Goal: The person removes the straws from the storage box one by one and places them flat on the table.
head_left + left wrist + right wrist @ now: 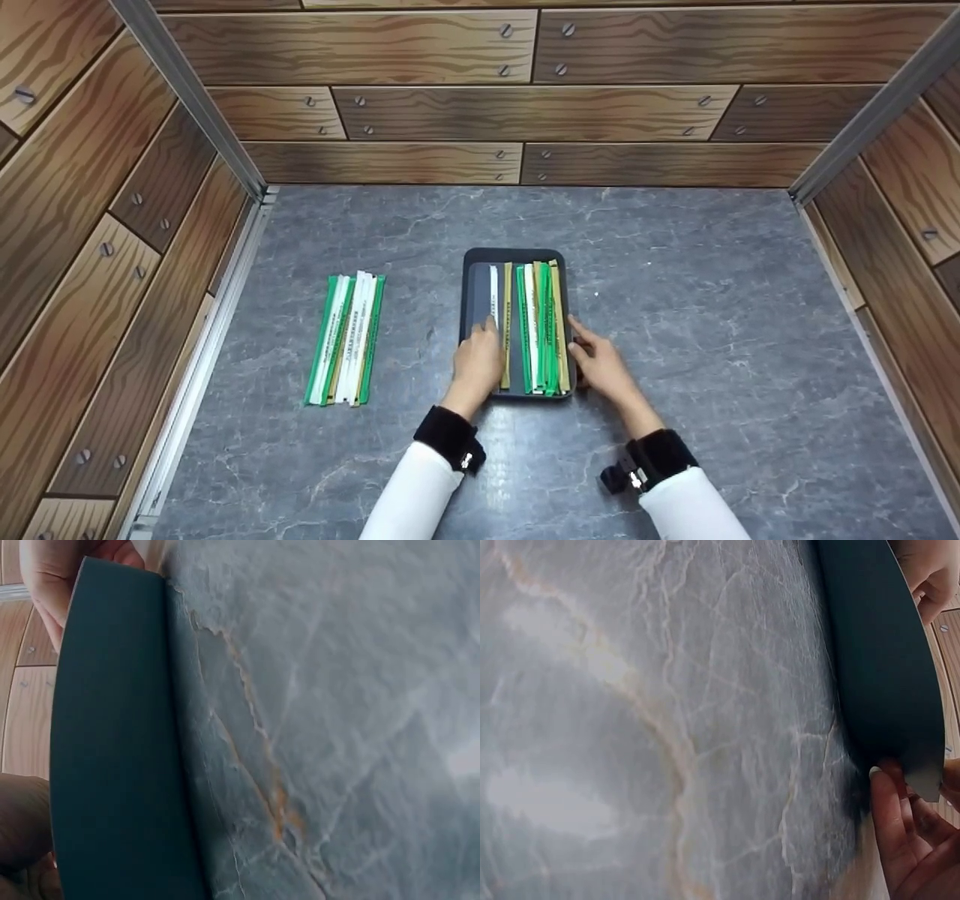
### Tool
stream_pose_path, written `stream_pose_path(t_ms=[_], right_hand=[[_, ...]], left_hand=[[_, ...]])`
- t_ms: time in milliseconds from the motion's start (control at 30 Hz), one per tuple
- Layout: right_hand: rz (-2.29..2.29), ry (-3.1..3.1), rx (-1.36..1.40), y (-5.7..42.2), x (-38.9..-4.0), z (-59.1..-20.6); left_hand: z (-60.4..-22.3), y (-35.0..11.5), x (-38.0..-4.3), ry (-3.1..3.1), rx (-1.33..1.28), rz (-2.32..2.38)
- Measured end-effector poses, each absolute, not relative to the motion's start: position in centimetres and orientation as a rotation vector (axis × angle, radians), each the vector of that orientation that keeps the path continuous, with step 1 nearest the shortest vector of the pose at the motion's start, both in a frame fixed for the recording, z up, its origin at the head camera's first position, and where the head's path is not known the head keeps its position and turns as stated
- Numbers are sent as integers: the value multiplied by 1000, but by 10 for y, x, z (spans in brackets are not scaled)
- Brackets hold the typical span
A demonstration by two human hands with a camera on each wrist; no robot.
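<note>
A dark rectangular tray (472,259) holds long slim wrapped packets. My left hand (478,361) reaches over its left side, fingers curled down at a white packet (493,283) whose far end shows beyond them. The lower part of that packet is hidden under the hand. At the tray's right side, my right hand (606,369) grips the rim, and its fingers (889,810) show around the tray's corner in the right wrist view. A gold packet (507,322) lies just right of my left hand. Green packets (551,337), with white and gold ones, lie side by side farther right.
Left of the tray, a row of green, white and gold packets (345,337) lies on the grey marbled table (697,300). Wood-patterned walls (450,112) enclose the back and both sides, with metal strips at the corners.
</note>
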State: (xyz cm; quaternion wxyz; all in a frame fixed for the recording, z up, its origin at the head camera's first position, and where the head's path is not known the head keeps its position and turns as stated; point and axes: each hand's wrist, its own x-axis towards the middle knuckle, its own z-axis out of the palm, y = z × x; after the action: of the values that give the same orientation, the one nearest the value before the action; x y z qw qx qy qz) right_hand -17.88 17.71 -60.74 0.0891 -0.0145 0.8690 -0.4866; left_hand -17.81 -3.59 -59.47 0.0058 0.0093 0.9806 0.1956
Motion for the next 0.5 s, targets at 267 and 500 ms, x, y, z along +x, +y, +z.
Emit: stream_pose_path(t_ms=[267, 500], right_hand=[[-1490, 2601, -93, 177, -178, -607], [-1471, 2616, -99, 177, -178, -607]], left_hand=[[-597, -34, -178, 3078, 59, 614], [-598, -35, -178, 3085, 73, 626]])
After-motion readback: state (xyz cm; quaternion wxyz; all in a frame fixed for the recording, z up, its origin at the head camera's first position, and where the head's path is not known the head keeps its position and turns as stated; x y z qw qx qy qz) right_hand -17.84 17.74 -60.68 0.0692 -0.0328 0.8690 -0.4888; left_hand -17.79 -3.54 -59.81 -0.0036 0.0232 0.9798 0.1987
